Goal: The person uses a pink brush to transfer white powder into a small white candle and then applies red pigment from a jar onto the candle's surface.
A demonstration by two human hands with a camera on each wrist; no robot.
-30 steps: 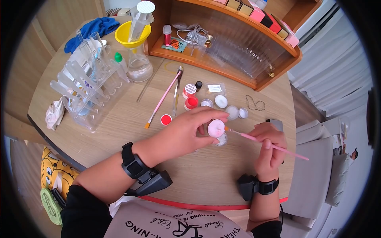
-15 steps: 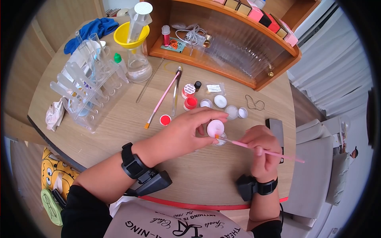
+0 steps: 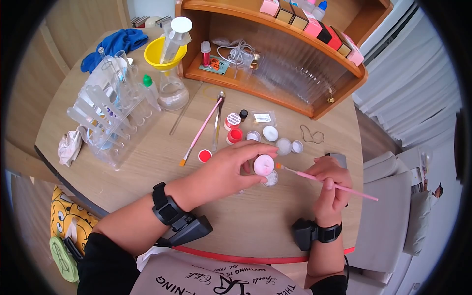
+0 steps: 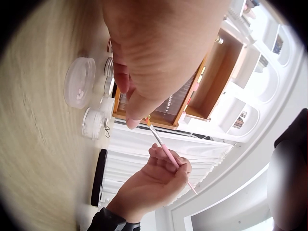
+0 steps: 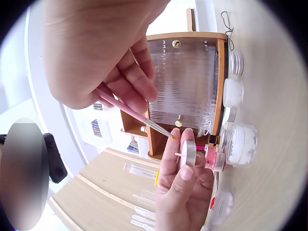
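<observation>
Tealight candle (image 3: 264, 164), pale pink on its face, is sitting between the thumb and fingers of the left hand (image 3: 228, 166), which is pinching it above the tabletop (image 3: 265, 223). The head view is showing the round top; the right wrist view is turning it side-on, revealing a silvery wall and a short wick poking out. In the left wrist view the hand is hiding it.

Just beside the candle, the right hand (image 3: 330, 189) is gripping a slim pink brush (image 3: 314, 177), its orange bristles pointing toward the wax.

Below the candle, a clear jar of white flakes (image 5: 243, 145) is standing, partly covered in the head view but plain in the right wrist one. The left wrist view is showing a shallow clear dish (image 4: 81, 74), which the left hand is mostly covering from above.

Farther out, the head view is showing an open red pot (image 3: 234, 135) and a red-filled lid (image 3: 205, 156). Left of these, a second pink brush (image 3: 201, 130) is lying across a metal tool (image 3: 217, 129). Beyond, a test-tube rack (image 3: 118, 160), a flask (image 3: 173, 93) under a yellow funnel (image 3: 153, 55) and a wooden cabinet (image 3: 236, 12) are standing.
</observation>
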